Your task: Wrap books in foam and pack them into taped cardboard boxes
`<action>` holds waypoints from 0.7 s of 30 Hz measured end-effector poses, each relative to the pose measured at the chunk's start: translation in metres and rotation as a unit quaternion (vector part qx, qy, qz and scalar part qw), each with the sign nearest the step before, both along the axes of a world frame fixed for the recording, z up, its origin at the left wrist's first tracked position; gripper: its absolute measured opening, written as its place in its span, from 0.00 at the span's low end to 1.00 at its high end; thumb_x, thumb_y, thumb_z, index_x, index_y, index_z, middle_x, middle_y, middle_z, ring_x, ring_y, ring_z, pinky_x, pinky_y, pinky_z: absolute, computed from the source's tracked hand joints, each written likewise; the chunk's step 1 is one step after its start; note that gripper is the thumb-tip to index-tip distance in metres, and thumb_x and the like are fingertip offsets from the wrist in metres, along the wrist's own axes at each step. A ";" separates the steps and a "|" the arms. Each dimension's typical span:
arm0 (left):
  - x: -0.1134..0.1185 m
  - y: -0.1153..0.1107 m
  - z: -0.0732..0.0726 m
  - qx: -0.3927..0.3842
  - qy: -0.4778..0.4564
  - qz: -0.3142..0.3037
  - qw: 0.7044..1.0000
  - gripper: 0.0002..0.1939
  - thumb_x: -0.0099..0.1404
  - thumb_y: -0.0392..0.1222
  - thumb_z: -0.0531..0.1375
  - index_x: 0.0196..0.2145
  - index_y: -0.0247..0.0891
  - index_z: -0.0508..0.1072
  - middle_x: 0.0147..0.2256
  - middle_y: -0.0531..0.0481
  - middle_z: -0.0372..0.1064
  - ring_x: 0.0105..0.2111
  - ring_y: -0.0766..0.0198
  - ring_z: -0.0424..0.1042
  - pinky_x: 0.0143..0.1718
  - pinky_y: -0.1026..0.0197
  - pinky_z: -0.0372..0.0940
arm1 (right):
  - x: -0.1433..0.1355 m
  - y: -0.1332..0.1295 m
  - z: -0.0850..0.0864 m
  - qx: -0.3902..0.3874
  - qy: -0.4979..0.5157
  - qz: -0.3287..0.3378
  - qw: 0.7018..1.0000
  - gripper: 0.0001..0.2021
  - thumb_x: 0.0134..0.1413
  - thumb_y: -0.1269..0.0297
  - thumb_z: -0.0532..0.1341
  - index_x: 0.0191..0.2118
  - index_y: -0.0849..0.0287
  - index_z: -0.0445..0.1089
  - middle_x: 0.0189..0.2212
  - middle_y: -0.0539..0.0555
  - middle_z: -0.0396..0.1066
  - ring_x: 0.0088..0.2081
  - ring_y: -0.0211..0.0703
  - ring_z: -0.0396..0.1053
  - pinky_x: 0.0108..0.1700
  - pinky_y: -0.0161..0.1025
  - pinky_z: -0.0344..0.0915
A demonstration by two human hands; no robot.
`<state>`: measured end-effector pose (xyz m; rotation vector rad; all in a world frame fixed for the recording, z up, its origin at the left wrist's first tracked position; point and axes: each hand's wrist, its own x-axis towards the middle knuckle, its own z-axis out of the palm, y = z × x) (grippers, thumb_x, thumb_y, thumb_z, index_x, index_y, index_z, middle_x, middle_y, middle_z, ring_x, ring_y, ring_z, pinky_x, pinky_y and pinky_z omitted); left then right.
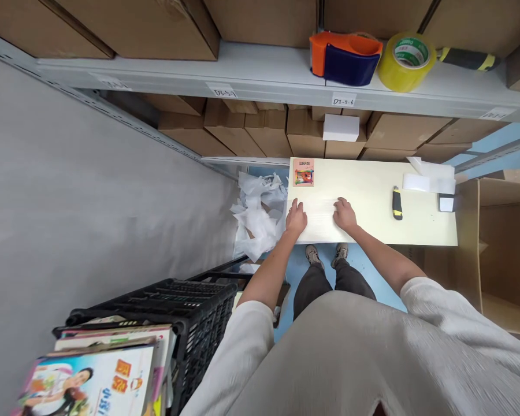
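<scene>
A thin, whitish, slightly wrinkled sheet (320, 215) lies on the pale yellow tabletop (372, 225), its outline hard to make out. My left hand (297, 217) is closed at the sheet's left side, close to the table's left end. At its right side my right hand (345, 214) has its fingers bent down onto it. Beyond my left hand rests a small pink booklet or card (303, 173) with a colourful picture. To the right of my right hand lies a black and yellow utility knife (397, 203).
White wrapping sheets (433, 176) and a small dark-edged item (446, 203) lie at the table's right end. Crumpled white wrapping (257, 219) is piled left. A tape dispenser (346, 58) and yellow tape roll (406, 62) sit on the shelf. A magazine-filled black crate (199, 323) stands lower left; an open carton (502, 254) right.
</scene>
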<state>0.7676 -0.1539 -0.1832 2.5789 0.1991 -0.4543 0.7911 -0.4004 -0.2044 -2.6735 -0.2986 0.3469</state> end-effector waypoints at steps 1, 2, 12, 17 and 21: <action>0.004 0.004 -0.002 -0.006 -0.002 0.002 1.000 0.27 0.72 0.34 0.55 0.68 0.37 0.70 0.79 0.35 0.48 0.66 0.38 0.71 0.67 0.41 0.67 | -0.001 0.000 -0.001 0.007 -0.007 0.000 1.000 0.21 0.65 0.71 0.55 0.61 0.65 0.73 0.68 0.71 0.65 0.61 0.65 0.66 0.65 0.58 0.67; 0.007 0.007 -0.004 -0.013 -0.006 0.003 1.000 0.26 0.72 0.33 0.56 0.66 0.38 0.71 0.79 0.36 0.48 0.65 0.39 0.72 0.66 0.41 0.68 | -0.003 0.000 -0.002 0.015 -0.015 -0.001 1.000 0.21 0.65 0.71 0.55 0.60 0.65 0.74 0.65 0.70 0.67 0.60 0.64 0.66 0.65 0.57 0.67; 0.014 0.010 -0.010 -0.050 -0.066 -0.050 0.995 0.27 0.70 0.30 0.55 0.64 0.38 0.75 0.63 0.34 0.71 0.66 0.42 0.69 0.72 0.46 0.61 | -0.009 -0.013 0.001 0.032 -0.050 -0.025 0.998 0.21 0.68 0.69 0.53 0.59 0.65 0.76 0.55 0.70 0.70 0.56 0.65 0.66 0.61 0.59 0.65; 0.021 -0.007 -0.006 -0.048 -0.073 -0.060 0.994 0.33 0.72 0.33 0.56 0.73 0.36 0.65 0.74 0.34 0.59 0.70 0.40 0.64 0.72 0.45 0.60 | 0.009 -0.041 0.011 -0.010 -0.047 -0.057 0.997 0.21 0.68 0.70 0.52 0.59 0.67 0.75 0.56 0.72 0.69 0.55 0.67 0.64 0.59 0.60 0.64; 0.018 -0.020 -0.005 -0.034 -0.059 -0.095 0.993 0.33 0.74 0.37 0.55 0.74 0.36 0.64 0.77 0.34 0.53 0.76 0.40 0.55 0.76 0.40 0.53 | 0.020 -0.068 0.016 -0.047 -0.034 -0.058 0.997 0.20 0.67 0.69 0.53 0.58 0.67 0.74 0.56 0.72 0.68 0.56 0.67 0.63 0.59 0.61 0.63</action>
